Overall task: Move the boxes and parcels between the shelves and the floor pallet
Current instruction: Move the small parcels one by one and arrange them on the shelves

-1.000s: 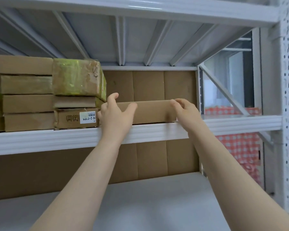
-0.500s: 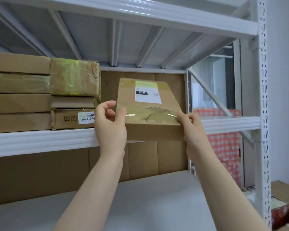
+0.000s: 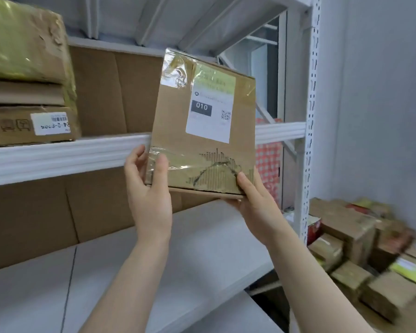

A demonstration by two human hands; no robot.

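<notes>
In the centre of the frame, a flat cardboard box (image 3: 202,145) is held up in the air by both hands, in front of the white shelf beam (image 3: 58,157) and clear of it. The box is tilted, with its broad face turned toward the camera and its top edge leaning to the right. A white label (image 3: 210,114) marked "010" is seen on the upper part of that face, and clear tape is stretched over the top corners and the torn lower edge.

The box's lower left corner is gripped by the left hand (image 3: 147,193), with the thumb laid on the front face and the fingers hidden behind. The lower right corner is gripped by the right hand (image 3: 255,205), with the thumb pressed on the front and the fingers curled beneath the bottom edge.

At the upper left of the frame, a stack of boxes (image 3: 27,126) is carried by the upper shelf, topped by a parcel in green wrap (image 3: 22,44). Brown cardboard backing (image 3: 101,92) is seen behind the shelves. The white lower shelf (image 3: 178,255) is spread below the forearms. At the right, a perforated white upright (image 3: 309,116) is seen, and beyond it, in the lower right of the frame, a blurred pile of parcels (image 3: 360,248) is heaped low down. A red checked cloth (image 3: 268,159) is visible just left of the upright.
</notes>
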